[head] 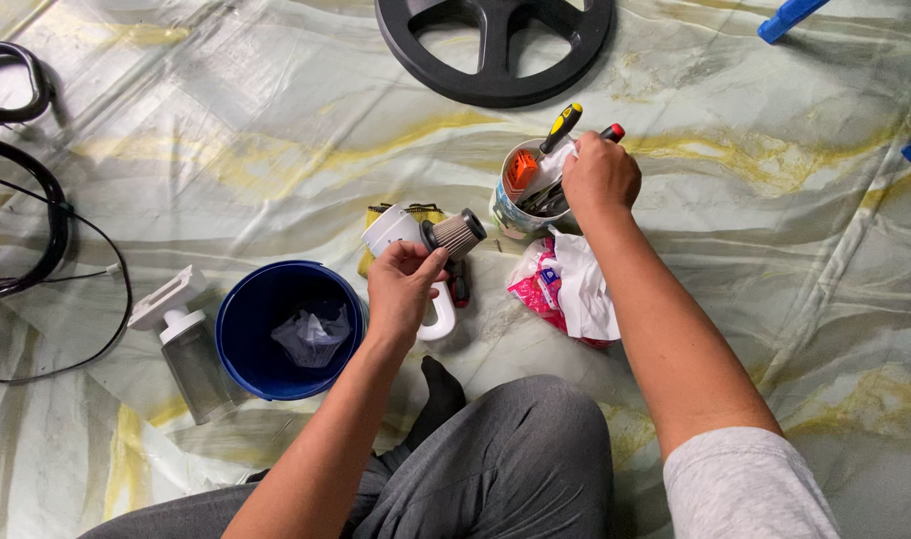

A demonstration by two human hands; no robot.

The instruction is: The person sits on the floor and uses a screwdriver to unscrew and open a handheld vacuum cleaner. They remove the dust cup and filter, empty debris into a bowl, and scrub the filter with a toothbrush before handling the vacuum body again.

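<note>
Left hand (404, 289): closed on white vacuum body (401, 232), pleated filter (455, 235) at its end, white handle loop (441, 319) below the palm; held low over the floor, just right of blue bucket (238, 334). Right hand (600, 175): fingers bent down into tool cup (505, 215), curled about something inside, exact item hidden by the hand; red-tipped tool (611, 132) poking out beside the knuckles. Hands well apart. In cup: yellow-and-black screwdriver (561, 125), orange piece (520, 172). Beside cup: crumpled pink-and-white bag (565, 284). Under vacuum body: yellow cloth (376, 213), partly covered. In bucket: crumpled clear plastic (311, 334). Left of bucket: clear dust canister (191, 364) with white cap, lying on its side. Top centre: black wheel (495, 45). Left edge: black cable (36, 215). Top right: blue object (790, 15). Floor cover: marbled green-yellow sheet (276, 130). Bottom: grey trouser legs (505, 469), black sock (441, 394)
</note>
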